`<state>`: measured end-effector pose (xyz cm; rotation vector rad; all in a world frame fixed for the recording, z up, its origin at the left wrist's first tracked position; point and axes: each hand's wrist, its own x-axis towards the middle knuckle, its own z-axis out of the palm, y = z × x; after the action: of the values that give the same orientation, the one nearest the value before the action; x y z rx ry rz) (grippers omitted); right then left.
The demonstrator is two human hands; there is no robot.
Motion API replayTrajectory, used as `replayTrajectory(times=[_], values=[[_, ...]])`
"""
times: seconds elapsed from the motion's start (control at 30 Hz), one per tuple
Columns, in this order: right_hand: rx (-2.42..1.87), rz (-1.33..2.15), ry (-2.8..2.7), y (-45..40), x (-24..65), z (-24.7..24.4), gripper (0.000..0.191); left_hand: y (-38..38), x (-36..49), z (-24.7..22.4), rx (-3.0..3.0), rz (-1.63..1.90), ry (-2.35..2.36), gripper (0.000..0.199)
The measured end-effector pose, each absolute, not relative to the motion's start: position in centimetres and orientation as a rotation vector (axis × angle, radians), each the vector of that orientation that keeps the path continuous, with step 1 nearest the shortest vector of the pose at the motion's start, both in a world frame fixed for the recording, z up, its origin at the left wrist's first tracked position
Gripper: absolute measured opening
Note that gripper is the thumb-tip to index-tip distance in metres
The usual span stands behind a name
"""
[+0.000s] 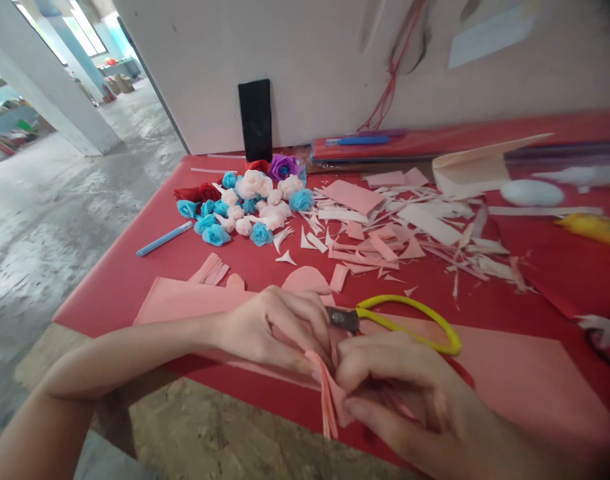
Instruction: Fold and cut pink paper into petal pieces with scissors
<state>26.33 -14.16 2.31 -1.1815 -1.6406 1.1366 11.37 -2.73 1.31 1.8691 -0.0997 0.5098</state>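
Observation:
My left hand (272, 327) has its fingers closed on a small folded piece of pink crepe paper (329, 400), whose layered edges hang down at the table's front edge. My right hand (409, 387) pinches the same piece from the other side, its thumb and forefinger pressed together. Just beyond the hands lie scissors (409, 308) with yellow handles; their blades are hidden behind my fingers. Beneath both arms stretches a large pink paper sheet (515, 360). A rounded pink cutout (307, 279) rests past my left hand.
Paper flowers (255, 207) in blue, pale pink, red and purple cluster at the back left, near a blue pen (165, 239). A black phone (256, 120) leans on the wall. Paper scraps (385, 233) cover the middle of the red table (115, 260). A yellow object (595, 229) lies right.

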Motion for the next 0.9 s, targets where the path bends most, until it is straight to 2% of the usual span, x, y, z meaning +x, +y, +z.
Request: replayTrajectory(times=[0.23, 0.4, 0.57, 0.7, 0.9], values=[[-1.241, 1.445, -1.511, -13.80, 26.49, 1.78, 0.011, -2.83, 11.62, 1.32, 1.853, 0.444, -0.009, 0.038], [-1.226, 1.606, -1.384, -13.44, 26.38, 1.99, 0.017, -2.84, 11.61, 1.27, 1.881, 0.542, -0.106, 0.031], [-1.133, 1.553, -1.472, -13.18, 26.40, 2.32, 0.020, -2.76, 11.51, 1.27, 1.893, 0.549, -0.126, 0.024], [-1.228, 1.489, -1.549, -13.37, 26.49, 2.15, 0.021, -2.71, 11.44, 1.33, 1.875, 0.529, -0.144, 0.019], [-1.261, 1.274, -1.629, -14.07, 26.82, 1.63, 0.014, -2.68, 11.23, 1.22, 1.877, 0.563, -0.095, 0.015]])
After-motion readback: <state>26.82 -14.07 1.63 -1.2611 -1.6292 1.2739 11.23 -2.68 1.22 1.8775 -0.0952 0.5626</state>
